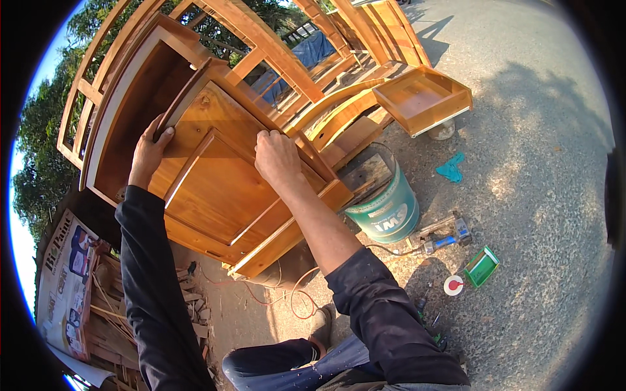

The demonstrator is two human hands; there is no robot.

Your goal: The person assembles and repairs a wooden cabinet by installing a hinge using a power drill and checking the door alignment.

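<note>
Left of the raised-panel cabinet door (225, 186), a printed sheet (65, 280) is slanting beside wood scraps (107, 293). The left hand (149, 151) is pinching the door's upper-left edge between thumb and fingers. The door is lying between both hands. The right hand (278, 159) is resting over the door's right side, fingers curling together; I cannot tell whether they are pinching anything. Right of the door, a teal bucket (389, 215) is standing; farther right, a corded power tool (451, 236) is lying.

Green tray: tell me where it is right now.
On the right of the head view, the green tray lies on the ground, just right of a round white-and-red item and, in the picture, below the blue power tool.
</note>
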